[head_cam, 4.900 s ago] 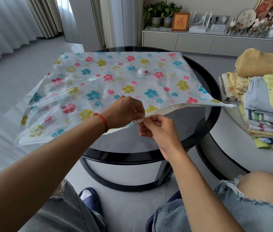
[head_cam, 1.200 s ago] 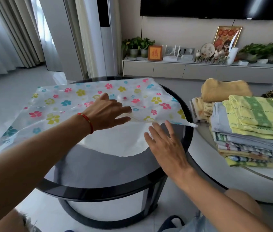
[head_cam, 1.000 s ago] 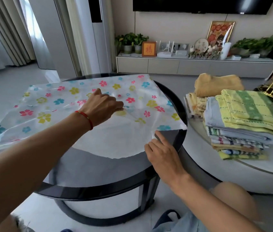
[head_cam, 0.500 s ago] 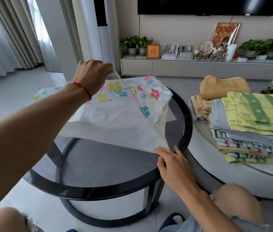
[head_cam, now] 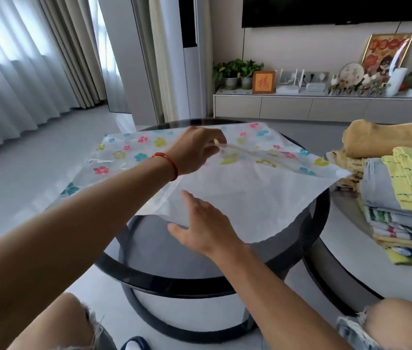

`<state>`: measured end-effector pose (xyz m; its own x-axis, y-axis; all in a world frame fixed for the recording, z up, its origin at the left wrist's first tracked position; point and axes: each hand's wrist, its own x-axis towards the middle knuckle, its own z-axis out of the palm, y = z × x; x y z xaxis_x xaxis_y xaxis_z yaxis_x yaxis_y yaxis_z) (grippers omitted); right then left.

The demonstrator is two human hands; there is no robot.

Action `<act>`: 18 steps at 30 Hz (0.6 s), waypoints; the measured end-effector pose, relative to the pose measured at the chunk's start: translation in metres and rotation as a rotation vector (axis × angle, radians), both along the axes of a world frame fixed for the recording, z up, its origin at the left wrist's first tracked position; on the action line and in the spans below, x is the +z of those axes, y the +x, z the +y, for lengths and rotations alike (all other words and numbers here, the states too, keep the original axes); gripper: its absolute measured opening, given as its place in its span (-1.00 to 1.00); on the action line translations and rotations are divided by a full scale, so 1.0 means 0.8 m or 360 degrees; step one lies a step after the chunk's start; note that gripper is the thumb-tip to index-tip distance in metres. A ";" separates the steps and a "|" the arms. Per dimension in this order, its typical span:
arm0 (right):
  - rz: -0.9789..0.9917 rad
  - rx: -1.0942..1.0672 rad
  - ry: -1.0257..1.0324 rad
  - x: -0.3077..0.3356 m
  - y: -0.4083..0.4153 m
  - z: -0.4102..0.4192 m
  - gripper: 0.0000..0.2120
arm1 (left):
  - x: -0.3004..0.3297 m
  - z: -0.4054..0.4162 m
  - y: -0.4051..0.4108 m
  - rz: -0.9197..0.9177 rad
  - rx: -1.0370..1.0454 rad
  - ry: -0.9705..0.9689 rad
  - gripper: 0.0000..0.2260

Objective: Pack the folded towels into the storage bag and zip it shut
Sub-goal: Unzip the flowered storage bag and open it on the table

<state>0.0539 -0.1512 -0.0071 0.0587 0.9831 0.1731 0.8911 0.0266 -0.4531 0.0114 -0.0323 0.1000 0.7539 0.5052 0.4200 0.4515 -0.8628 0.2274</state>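
The flower-printed plastic storage bag (head_cam: 255,190) lies on the round dark glass table (head_cam: 225,269), its mouth facing me. My left hand (head_cam: 194,150), with a red wrist cord, pinches the bag's upper layer and holds it raised, so the mouth gapes. My right hand (head_cam: 204,223) rests flat with fingers spread on the white lower layer at the mouth's near edge. A stack of folded towels (head_cam: 401,203) in yellow, grey and stripes stands on the pale table at the right, with a mustard towel (head_cam: 386,138) behind it.
The pale round table (head_cam: 346,223) with the towels overlaps the glass table's right side. A low cabinet (head_cam: 326,107) with plants and ornaments lines the far wall under a television. Curtains hang at the left. My knees show at the bottom.
My left hand has lowered the lifted top layer closer to the table and the bag has spread flatter. My right hand has shifted left onto the lower layer.
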 end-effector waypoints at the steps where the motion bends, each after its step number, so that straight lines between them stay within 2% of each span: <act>1: -0.0065 0.0050 0.0003 -0.004 -0.010 0.009 -0.50 | -0.003 -0.006 -0.007 -0.0012 0.0014 -0.0102 -0.84; 3: -0.0220 0.0048 0.0101 -0.018 -0.021 0.019 -0.64 | -0.017 -0.018 -0.024 -0.0049 0.0054 -0.0296 -0.79; 5: -0.0264 0.0020 0.0164 -0.029 -0.021 0.024 -0.70 | -0.041 -0.032 -0.046 0.0017 0.0164 -0.0278 -0.66; 7: -0.0400 0.0045 0.0144 -0.034 -0.018 0.026 -0.70 | -0.070 -0.042 -0.074 0.0119 0.0433 -0.0236 -0.56; 9: -0.0458 0.0067 0.0206 -0.033 -0.014 0.027 -0.62 | -0.089 -0.044 -0.105 0.0065 0.0762 -0.0273 -0.62; 11: -0.0286 0.0009 0.0269 -0.031 -0.013 0.029 -0.69 | -0.101 -0.044 -0.129 0.0106 0.0943 -0.0221 -0.82; 13: -0.0250 0.0032 0.0269 -0.037 -0.016 0.030 -0.78 | -0.108 -0.045 -0.139 0.0310 0.0951 -0.0085 -0.79; 15: -0.0365 0.0126 0.0199 -0.053 -0.022 0.023 -0.75 | -0.104 -0.039 -0.140 0.0571 0.0899 0.0097 -0.78; 18: -0.0400 0.0237 0.0181 -0.079 -0.026 -0.003 -0.70 | -0.080 -0.012 -0.137 0.0481 0.0904 0.0164 -0.73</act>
